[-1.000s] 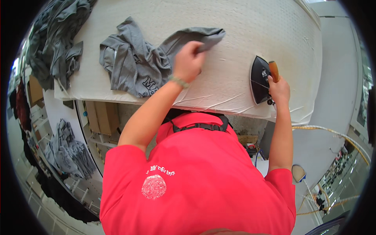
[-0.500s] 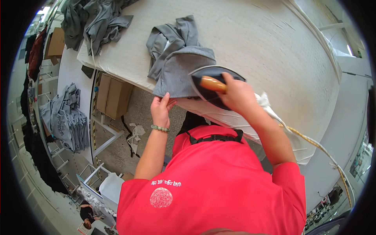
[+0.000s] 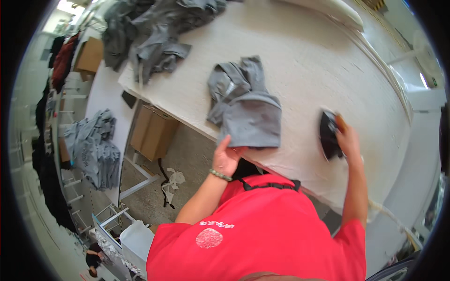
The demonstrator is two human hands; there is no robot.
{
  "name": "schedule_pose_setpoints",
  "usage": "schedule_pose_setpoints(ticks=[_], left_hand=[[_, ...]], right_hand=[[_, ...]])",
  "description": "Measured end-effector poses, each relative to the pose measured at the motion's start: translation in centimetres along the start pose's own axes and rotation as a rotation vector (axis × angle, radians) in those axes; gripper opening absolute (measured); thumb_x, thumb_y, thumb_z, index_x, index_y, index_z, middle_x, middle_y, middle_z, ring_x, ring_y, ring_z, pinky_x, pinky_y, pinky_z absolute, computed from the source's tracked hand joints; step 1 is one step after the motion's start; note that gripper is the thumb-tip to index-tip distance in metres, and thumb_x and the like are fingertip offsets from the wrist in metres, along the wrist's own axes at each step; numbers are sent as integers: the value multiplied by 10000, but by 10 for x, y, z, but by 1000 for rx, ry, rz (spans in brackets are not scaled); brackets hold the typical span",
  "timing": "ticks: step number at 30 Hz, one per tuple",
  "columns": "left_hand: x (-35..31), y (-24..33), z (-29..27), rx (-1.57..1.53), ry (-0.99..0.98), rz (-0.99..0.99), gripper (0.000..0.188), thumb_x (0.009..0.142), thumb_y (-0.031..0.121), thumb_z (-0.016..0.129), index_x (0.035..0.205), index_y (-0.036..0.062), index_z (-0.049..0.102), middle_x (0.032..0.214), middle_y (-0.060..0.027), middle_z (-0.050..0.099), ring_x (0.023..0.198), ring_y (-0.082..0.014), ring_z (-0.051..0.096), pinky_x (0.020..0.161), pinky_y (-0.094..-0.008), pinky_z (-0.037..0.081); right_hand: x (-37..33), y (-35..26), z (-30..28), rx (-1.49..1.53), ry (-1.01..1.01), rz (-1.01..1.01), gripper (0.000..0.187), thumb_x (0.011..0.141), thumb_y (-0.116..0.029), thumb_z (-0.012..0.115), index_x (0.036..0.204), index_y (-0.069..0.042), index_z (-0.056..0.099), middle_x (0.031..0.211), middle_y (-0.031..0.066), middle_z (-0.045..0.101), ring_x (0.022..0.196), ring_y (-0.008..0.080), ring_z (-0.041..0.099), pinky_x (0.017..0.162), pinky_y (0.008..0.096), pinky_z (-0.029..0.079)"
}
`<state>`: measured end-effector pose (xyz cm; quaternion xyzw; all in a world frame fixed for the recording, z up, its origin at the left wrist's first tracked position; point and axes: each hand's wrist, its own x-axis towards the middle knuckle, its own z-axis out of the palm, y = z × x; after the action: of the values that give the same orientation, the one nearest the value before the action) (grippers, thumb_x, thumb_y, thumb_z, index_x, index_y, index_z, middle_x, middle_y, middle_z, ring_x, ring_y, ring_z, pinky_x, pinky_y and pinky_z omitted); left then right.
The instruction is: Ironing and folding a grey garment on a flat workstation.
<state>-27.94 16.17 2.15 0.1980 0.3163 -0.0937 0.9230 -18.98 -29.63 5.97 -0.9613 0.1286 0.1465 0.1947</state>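
A grey knit garment (image 3: pixel 252 122) lies on the white padded ironing table (image 3: pixel 300 70), its lower panel spread flat and the upper part bunched beyond it. At its near left corner, my left hand (image 3: pixel 226 158) pinches the hem, with the thumb on top and the other fingers partly beneath the cloth. Off to the right, my right hand (image 3: pixel 348 140) is wrapped round the orange-brown handle of a dark iron (image 3: pixel 329 134). The iron is apart from the garment and slightly blurred; I cannot tell whether its sole touches the table.
More grey garments (image 3: pixel 159 37) are heaped at the table's far left. A stack of similar garments (image 3: pixel 96 152) lies on a white side table. Below the edge stands a cardboard box (image 3: pixel 153 133). The iron's pale hose (image 3: pixel 393 218) trails at right. Another person (image 3: pixel 93 257) is at lower left.
The iron has moved off the garment to the right and turned in my right hand. My left hand stays at the hem. The whole view has shifted, so the table sits lower and further right.
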Motion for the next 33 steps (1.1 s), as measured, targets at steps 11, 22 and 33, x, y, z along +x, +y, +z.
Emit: schedule_pose_setpoints(ticks=[11, 22, 33], left_hand=[[-6, -37, 308, 1184, -691, 340, 244, 1025, 277, 727, 1044, 34, 740, 922, -16, 723, 855, -86, 635, 765, -296, 532], [-172, 113, 320, 465, -851, 901, 588, 1091, 369, 518, 1516, -35, 477, 1551, -241, 503, 1469, -375, 459, 1206, -589, 359], [-89, 65, 76, 944, -24, 613, 198, 1021, 126, 701, 1197, 37, 712, 1155, -46, 742, 1043, -166, 714, 904, -342, 586]], right_hand=[[-98, 247, -38, -137, 213, 451, 523, 928, -263, 747, 1364, -13, 602, 1182, 231, 710, 1121, 444, 672, 946, 511, 531], [-69, 122, -58, 705, 325, -89, 524, 1058, -368, 650, 1457, -40, 568, 1252, 126, 700, 1127, 253, 695, 944, 347, 551], [6, 107, 45, 576, 196, 144, 652, 993, -466, 702, 1437, -18, 538, 1223, 199, 706, 1104, 200, 707, 820, 354, 578]])
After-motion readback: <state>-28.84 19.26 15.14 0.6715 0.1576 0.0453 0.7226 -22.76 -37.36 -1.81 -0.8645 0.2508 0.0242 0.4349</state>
